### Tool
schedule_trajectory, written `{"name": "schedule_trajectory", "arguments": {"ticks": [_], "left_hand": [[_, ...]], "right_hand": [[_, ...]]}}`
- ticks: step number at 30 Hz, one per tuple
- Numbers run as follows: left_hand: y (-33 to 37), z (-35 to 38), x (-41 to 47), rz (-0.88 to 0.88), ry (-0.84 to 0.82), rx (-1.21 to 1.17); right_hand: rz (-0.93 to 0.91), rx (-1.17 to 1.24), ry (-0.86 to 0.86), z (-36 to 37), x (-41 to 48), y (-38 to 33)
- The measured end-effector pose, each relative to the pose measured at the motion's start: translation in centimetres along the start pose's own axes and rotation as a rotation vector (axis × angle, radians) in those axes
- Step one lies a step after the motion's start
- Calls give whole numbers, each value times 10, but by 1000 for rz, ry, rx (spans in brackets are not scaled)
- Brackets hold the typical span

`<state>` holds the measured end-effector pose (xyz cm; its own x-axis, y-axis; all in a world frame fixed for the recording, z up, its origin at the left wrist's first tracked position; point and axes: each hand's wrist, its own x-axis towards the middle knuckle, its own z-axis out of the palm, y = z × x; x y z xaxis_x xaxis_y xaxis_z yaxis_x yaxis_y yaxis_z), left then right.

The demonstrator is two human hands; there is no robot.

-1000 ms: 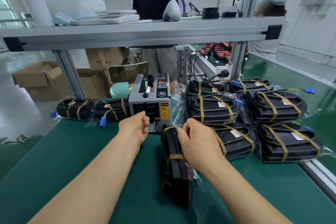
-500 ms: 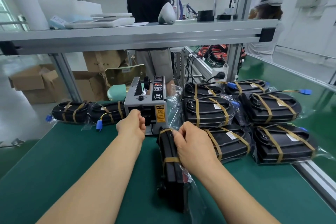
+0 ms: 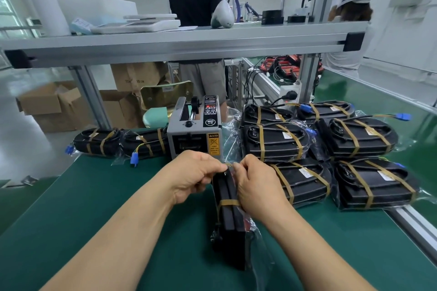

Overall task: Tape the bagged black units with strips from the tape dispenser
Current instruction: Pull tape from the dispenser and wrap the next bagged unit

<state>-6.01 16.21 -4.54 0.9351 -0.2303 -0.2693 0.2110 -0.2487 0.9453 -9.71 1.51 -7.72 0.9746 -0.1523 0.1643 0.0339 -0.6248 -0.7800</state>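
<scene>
A bagged black unit (image 3: 230,220) stands on edge on the green mat, one brown tape band round its middle. My left hand (image 3: 192,176) and my right hand (image 3: 256,184) meet over its far end, each pinching an end of a brown tape strip (image 3: 229,164) stretched across the top of the unit. The grey tape dispenser (image 3: 195,132) sits just behind my hands, its slot facing me.
Several taped bagged units (image 3: 354,139) are piled on the right of the mat, and two more (image 3: 118,142) lie left of the dispenser. An aluminium shelf beam (image 3: 179,45) crosses overhead. A person stands behind the bench, cardboard boxes (image 3: 47,104) on the floor left.
My left hand left the dispenser slot and came right with a tape strip to the unit's far end. My right hand shifted to pinch the strip's other end.
</scene>
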Motion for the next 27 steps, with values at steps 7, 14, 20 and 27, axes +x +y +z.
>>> {"name": "schedule_trajectory", "arguments": {"ticks": [7,14,20,27], "left_hand": [[2,3,5,37,40,91],[2,4,8,52,49,134],[-1,4,11,80,57,124],[-12,8,12,226,156,216]], "right_hand": [[-2,-1,3,0,1,2],[-12,-13,9,1,3,4],[-8,24,-20,6,6,6],[-10,-13,4,1,3,5]]}}
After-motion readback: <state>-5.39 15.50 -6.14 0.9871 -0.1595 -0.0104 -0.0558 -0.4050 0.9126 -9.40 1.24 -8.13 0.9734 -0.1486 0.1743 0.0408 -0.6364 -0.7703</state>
